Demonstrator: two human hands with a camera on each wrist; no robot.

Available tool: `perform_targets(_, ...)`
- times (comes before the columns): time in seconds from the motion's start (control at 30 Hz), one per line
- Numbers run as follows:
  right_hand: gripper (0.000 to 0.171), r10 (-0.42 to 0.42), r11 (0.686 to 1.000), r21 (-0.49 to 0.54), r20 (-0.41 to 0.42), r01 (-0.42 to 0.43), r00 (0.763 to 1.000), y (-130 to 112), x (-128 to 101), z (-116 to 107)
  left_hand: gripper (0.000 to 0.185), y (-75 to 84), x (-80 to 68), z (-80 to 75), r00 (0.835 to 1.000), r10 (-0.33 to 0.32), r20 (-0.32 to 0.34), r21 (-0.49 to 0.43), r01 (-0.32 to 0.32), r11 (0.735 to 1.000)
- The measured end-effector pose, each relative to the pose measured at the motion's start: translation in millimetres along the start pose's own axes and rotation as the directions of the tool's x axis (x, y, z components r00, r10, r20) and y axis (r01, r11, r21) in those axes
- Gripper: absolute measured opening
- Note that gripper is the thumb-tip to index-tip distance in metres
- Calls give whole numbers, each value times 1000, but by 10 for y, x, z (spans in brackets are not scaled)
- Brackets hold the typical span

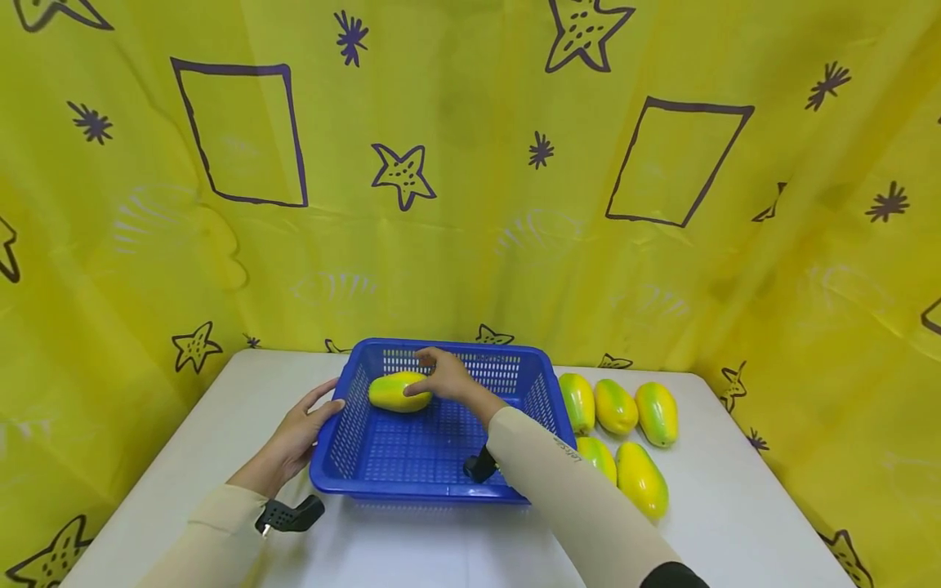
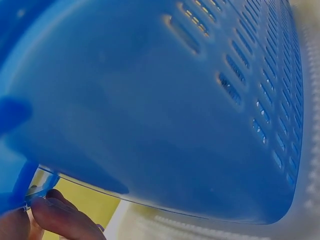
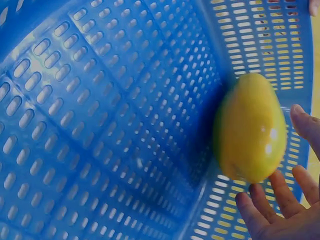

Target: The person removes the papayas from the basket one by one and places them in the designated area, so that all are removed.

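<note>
Here, your right hand (image 1: 441,377) reaches into the blue basket (image 1: 345,469), fingers spread and relaxed beside the papaya (image 1: 397,391). The wrist view shows the fingertips (image 3: 265,205) just off the fruit's end, w/ no grip closed on it; whether the thumb touches the skin can't be told. The papaya lies on its side in the basket's far-left part, against the slotted wall. Your left hand (image 1: 305,425) rests on the outside of the basket's left wall, fingers straight, thumb up near the rim; from its wrist cam only blue plastic and a couple of fingertips (image 2: 60,220) show. The basket sits approx. mid-table on the white table (image 1: 735,523). Five more papayas (image 1: 616,406) lie in a group on the table just right of the basket. A yellow cloth (image 1: 470,163) w/ star and square prints hangs behind.
</note>
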State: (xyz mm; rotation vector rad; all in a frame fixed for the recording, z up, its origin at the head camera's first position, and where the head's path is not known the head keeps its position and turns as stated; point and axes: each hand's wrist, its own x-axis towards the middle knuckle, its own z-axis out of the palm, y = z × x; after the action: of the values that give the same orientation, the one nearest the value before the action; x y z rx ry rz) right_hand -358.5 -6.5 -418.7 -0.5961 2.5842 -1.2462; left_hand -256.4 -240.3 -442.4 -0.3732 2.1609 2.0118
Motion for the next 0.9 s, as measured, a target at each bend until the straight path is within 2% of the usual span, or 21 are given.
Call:
perform_targets(0.27,72,-12,999,-36,1,12,1000,47,52,129,63,-16,17,-7,1000,-8,-3,-3,8,1000)
perform_targets(0.67,73,-53,995,-88,10,54,999,20,68,188,64,-12,11,-6,1000,-6,1,-11,6,1000)
perform_targets(0.9,68,-60,991,-117,26,63,998,-21,51,197,64,-7,18,-3,1000,-8,2,-5,8,1000)
